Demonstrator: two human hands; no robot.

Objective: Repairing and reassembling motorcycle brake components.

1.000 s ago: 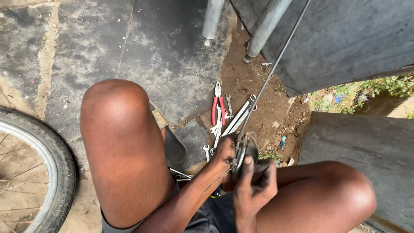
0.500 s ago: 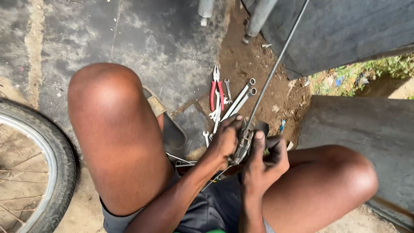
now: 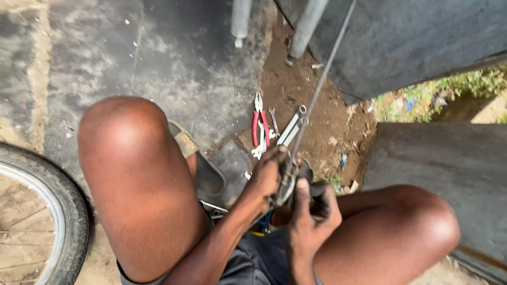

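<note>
Between my bare knees, my left hand (image 3: 266, 177) grips a small dark metal bike part (image 3: 288, 182). From this part a thin grey cable (image 3: 322, 79) runs up and to the right, out of the top of the view. My right hand (image 3: 311, 214) closes on the same part from below and from the right, thumb pointing up along it. Just beyond my hands, red-handled pliers (image 3: 260, 126) and two or three silver wrenches (image 3: 292, 128) lie on the dirt.
A bicycle wheel with a black tyre (image 3: 66, 211) stands at the lower left. A sandal (image 3: 198, 158) sits by my left knee. Two metal tubes (image 3: 240, 18) come down at the top. Grey concrete slabs (image 3: 422, 37) lie right, with grass in a gap.
The view has shifted a little, and my hands and knees sit slightly lower and further right. Both hands keep their grip on the part; the right thumb has moved up along it.
</note>
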